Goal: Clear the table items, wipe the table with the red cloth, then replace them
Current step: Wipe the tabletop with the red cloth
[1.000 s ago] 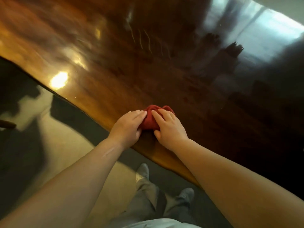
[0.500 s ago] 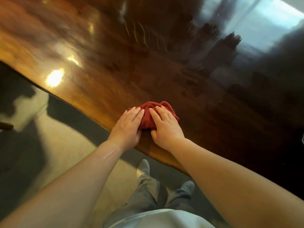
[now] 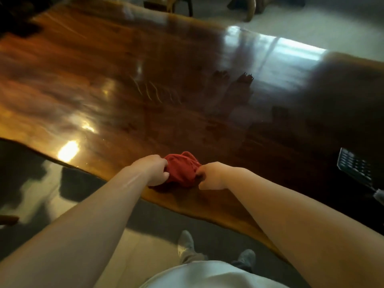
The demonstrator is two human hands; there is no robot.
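Note:
The red cloth is bunched up near the front edge of the glossy dark wooden table. My left hand grips its left side with curled fingers. My right hand pinches its right side. The cloth hangs bundled between both hands, just above or on the table surface; I cannot tell which.
A dark keyboard-like object lies at the table's right edge, partly cut off. Chair legs stand beyond the far edge. The floor, my shoes and grey trousers show below the table's wavy front edge.
Both hands went from pressing flat on the cloth to gripping it by its two sides. The view has tilted up, showing more of the table and its far edge.

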